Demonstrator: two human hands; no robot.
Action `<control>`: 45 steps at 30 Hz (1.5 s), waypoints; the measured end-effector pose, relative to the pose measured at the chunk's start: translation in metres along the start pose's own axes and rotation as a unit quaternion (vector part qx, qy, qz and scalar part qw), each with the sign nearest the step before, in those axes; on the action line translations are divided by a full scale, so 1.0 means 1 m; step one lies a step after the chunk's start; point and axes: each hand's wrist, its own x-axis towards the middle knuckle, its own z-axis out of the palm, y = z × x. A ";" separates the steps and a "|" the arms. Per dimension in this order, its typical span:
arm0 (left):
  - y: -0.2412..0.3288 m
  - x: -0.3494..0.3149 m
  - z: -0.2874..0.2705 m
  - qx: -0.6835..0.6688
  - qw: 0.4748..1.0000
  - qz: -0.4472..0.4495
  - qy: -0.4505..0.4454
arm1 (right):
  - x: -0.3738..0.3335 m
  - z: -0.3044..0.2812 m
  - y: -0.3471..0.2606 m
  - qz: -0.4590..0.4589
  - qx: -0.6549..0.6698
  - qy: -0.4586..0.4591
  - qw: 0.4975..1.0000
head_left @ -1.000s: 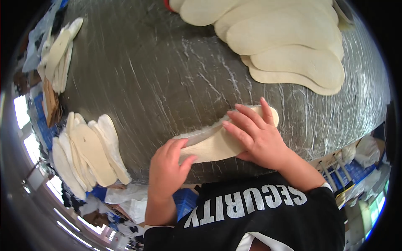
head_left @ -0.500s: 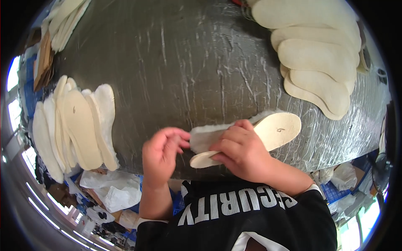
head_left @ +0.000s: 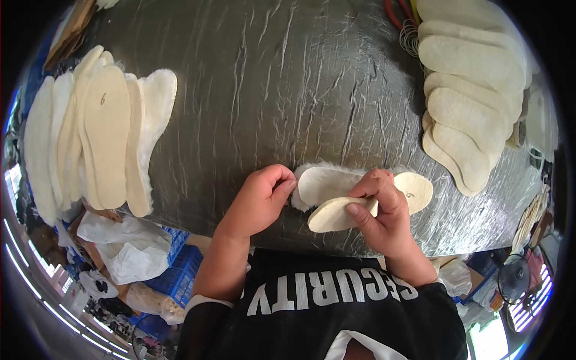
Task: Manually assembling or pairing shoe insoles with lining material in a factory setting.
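Observation:
At the table's near edge lies a white fleece insole piece [head_left: 330, 180], its fluffy rim showing around a paler flat face. A cream insole [head_left: 333, 217] overlaps it; the end with a handwritten mark rests on the fleece at the right, and the other end is lifted and tilted toward me. My right hand [head_left: 384, 210] grips this insole near its middle, thumb on the near side, covering part of it. My left hand [head_left: 261, 198] is closed, thumb and forefinger pinched at the fleece's left tip. What lies between those fingertips is too small to make out.
Fleece and cream insoles [head_left: 108, 138] stand in a row at the left. At the right, cream insoles [head_left: 474, 108] overlap in a fanned pile, with a red cord [head_left: 393, 15] beside it. Below the dark table [head_left: 240, 108] are blue crates [head_left: 186, 270] and white plastic bags [head_left: 129, 246].
My left fingers have gone from apart to pinched at the fleece's tip. The right hand's hold has turned, and the insole's loose end is raised more. The whole view has shifted.

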 end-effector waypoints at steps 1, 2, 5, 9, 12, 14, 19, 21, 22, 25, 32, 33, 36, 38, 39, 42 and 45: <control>-0.003 -0.001 0.001 -0.001 0.999 0.053 -0.006 | -0.002 0.000 0.001 0.016 0.012 0.003 1.000; -0.005 -0.001 0.002 -0.003 0.999 0.054 -0.006 | -0.003 0.000 0.001 0.033 0.023 0.006 0.999; -0.009 -0.002 0.007 -0.044 0.988 0.145 0.019 | -0.007 0.001 0.001 0.080 0.061 0.022 0.995; -0.012 -0.005 0.012 -0.210 0.973 0.089 -0.032 | -0.010 0.003 0.003 0.118 0.078 0.036 0.989; -0.009 -0.006 0.016 -0.254 0.961 0.098 -0.054 | -0.011 0.005 0.005 0.128 0.089 0.050 0.986; -0.004 -0.006 0.017 -0.255 0.959 0.103 -0.063 | -0.013 0.006 0.006 0.145 0.108 0.063 0.981; 0.002 -0.007 0.021 -0.222 0.965 0.126 -0.060 | -0.016 0.008 0.007 0.143 0.123 0.079 0.979; 0.003 -0.008 0.024 -0.217 0.966 0.129 -0.055 | -0.016 0.008 0.007 0.144 0.124 0.082 0.978; 0.003 -0.008 0.025 -0.213 0.967 0.131 -0.051 | -0.016 0.009 0.007 0.137 0.123 0.087 0.979; 0.011 -0.009 0.027 -0.199 0.972 0.114 -0.049 | -0.017 0.009 0.008 0.126 0.121 0.095 0.980; 0.013 -0.010 0.030 -0.196 0.971 0.126 -0.052 | -0.020 0.009 0.009 0.114 0.118 0.104 0.981; 0.013 -0.010 0.030 -0.191 0.972 0.123 -0.053 | -0.020 0.010 0.009 0.114 0.118 0.105 0.981; 0.014 -0.011 0.030 -0.188 0.974 0.117 -0.059 | -0.021 0.010 0.009 0.119 0.111 0.108 0.981; 0.013 -0.011 0.030 -0.189 0.973 0.113 -0.063 | -0.022 0.011 0.010 0.106 0.093 0.118 0.983; 0.013 -0.011 0.031 -0.191 0.973 0.117 -0.060 | -0.023 0.011 0.011 0.106 0.093 0.119 0.983; 0.012 -0.012 0.032 -0.195 0.972 0.115 -0.059 | -0.024 0.013 0.012 0.069 0.069 0.132 0.986; 0.013 -0.013 0.035 -0.201 0.971 0.122 -0.052 | -0.026 0.015 0.013 0.028 0.034 0.148 0.988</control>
